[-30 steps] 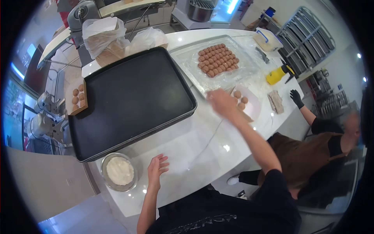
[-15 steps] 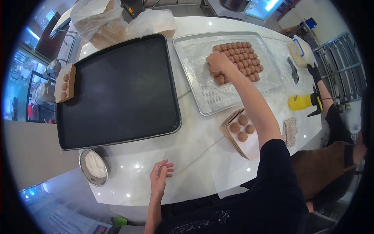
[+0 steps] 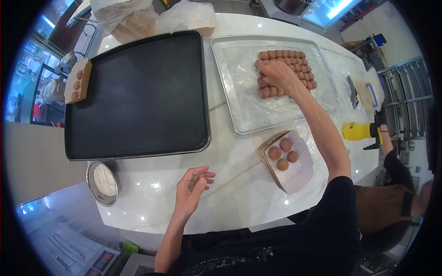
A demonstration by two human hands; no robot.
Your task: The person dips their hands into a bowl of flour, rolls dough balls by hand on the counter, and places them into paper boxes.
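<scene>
My right hand (image 3: 278, 76) is bent over the left side of a block of brown dough balls (image 3: 299, 62) on plastic sheeting in a perforated metal tray (image 3: 230, 92); its fingertips close on a ball, partly hidden. My left hand (image 3: 193, 186), fingers curved and apart, hovers over the white counter (image 3: 235, 193), greyish residue on its palm, nothing clearly held. A large black tray (image 3: 138, 96) lies left of the metal one. Several brown balls (image 3: 286, 144) sit on stacked paper holders (image 3: 301, 172) below the metal tray. A steel bowl of white powder (image 3: 105, 181) is at the lower left.
A card box of balls (image 3: 83, 92) rests on the black tray's corner. Plastic bags (image 3: 184, 16) lie at the back. A yellow spray bottle (image 3: 357, 131), dark tool (image 3: 352, 92) and lidded container (image 3: 368, 92) are on the right, where a co-worker in a brown apron (image 3: 377, 209) stands.
My right hand has moved from beside the paper holders up onto the dough balls. My left fingers are more curved. The view has shifted, and the co-worker's gloved hand has moved to the container.
</scene>
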